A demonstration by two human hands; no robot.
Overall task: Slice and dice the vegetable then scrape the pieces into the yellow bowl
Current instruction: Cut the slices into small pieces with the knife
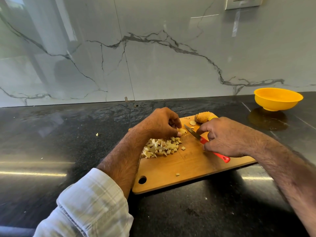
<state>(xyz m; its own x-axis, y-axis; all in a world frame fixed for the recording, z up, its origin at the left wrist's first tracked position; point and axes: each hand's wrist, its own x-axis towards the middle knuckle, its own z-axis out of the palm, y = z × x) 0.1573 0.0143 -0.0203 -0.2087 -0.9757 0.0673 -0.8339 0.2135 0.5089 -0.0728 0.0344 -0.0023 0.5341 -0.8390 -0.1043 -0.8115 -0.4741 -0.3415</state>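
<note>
A wooden cutting board (pixel 184 170) lies on the dark counter. On its left part sits a pile of pale diced vegetable pieces (pixel 162 147). My left hand (pixel 159 124) curls over a small pale slice (pixel 182 130), pinching it against the board. My right hand (pixel 225 135) grips a red-handled knife (pixel 206 142), whose blade tip points at that slice. A brown uncut vegetable chunk (pixel 202 118) rests at the board's far edge, with a loose slice (pixel 192 123) beside it. The yellow bowl (pixel 277 99) stands at the back right, apart from the board.
Stray bits lie on the board (pixel 177 174) and on the counter to the left (pixel 97 134). A marble backsplash (pixel 153 57) rises behind the counter. A wall socket (pixel 243 3) sits at the top right.
</note>
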